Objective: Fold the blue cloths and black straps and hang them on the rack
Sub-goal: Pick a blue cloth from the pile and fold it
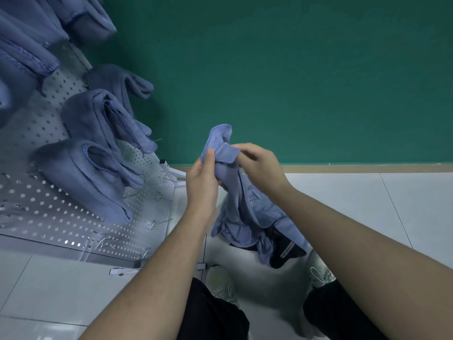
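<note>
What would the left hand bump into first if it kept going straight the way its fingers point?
Probably only the cloth it already grips: the left hand points up and away, and the cloth's top fold sits just past its fingers. Beyond that lies the green wall, though depth is unclear.

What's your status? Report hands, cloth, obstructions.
Left hand and right hand both grip blue cloth, unfolded, not yet hung. Black strap under it. Path to rack unobstructed.

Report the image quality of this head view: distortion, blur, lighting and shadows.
Head view: wide-angle bending curves the pegboard rack and floor tiles; the cloths at the top-left corner are soft and blurred; the blue cloth held in the left hand and right hand is fairly sharp; dim, bluish light, soft shadows beneath the hanging cloths.
</note>
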